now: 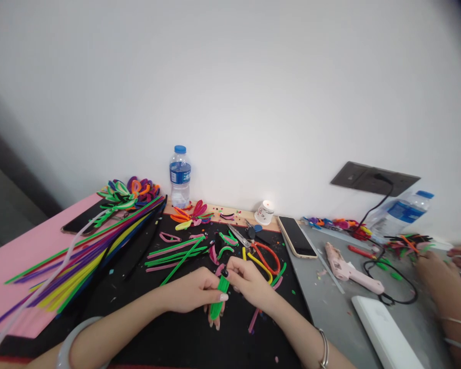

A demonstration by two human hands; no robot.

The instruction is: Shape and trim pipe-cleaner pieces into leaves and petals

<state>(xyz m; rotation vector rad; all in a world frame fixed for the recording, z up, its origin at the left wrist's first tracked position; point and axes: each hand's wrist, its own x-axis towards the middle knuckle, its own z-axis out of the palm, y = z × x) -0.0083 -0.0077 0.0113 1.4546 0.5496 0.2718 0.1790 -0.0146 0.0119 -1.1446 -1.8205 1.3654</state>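
Both of my hands meet over the black mat. My left hand pinches a folded bundle of green pipe cleaner between thumb and fingers. At the bundle's upper end, my right hand is closed on it with thumb and fingertips. Just beyond my hands lie orange-handled scissors, partly open, and a bent yellow pipe cleaner. Cut green and pink pipe cleaner pieces are to the left of them, beside small bent loops.
Long pipe cleaners and finished pipe cleaner flowers lie left. A water bottle, paper cup and phone stand or lie near the wall. Rightward are a pink glue gun, its cable and another person's hands.
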